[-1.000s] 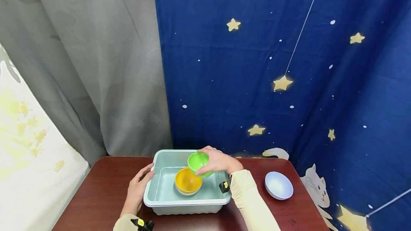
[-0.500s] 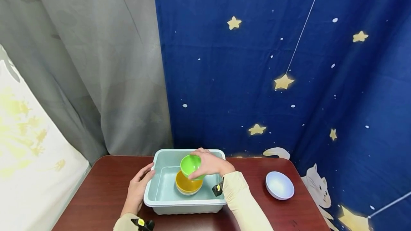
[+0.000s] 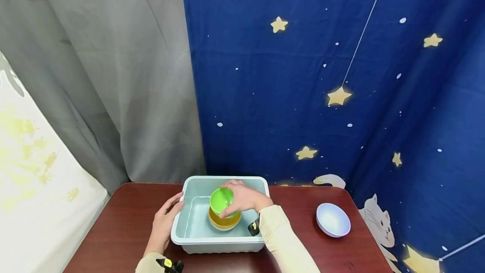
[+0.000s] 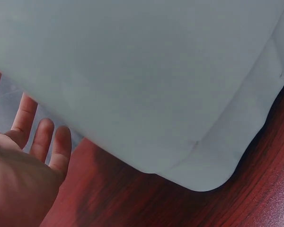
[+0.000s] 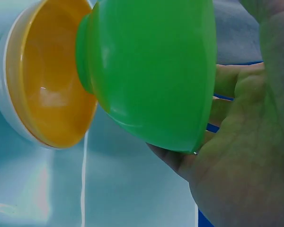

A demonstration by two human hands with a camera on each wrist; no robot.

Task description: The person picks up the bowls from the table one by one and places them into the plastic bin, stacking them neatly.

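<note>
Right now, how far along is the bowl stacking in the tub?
Done: the yellow bowl already sits in the tub. In hand: the right hand holds the green bowl just above the yellow one, not yet seated, while the left hand rests against the tub's side. Left: the blue bowl still on the table.

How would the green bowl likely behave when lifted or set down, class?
The green bowl looks like glossy plastic, so probably light, stiff and slightly slippery. The right hand holds it alone. Its small foot, seen in the right wrist view, suggests it might wobble inside the yellow bowl.
</note>
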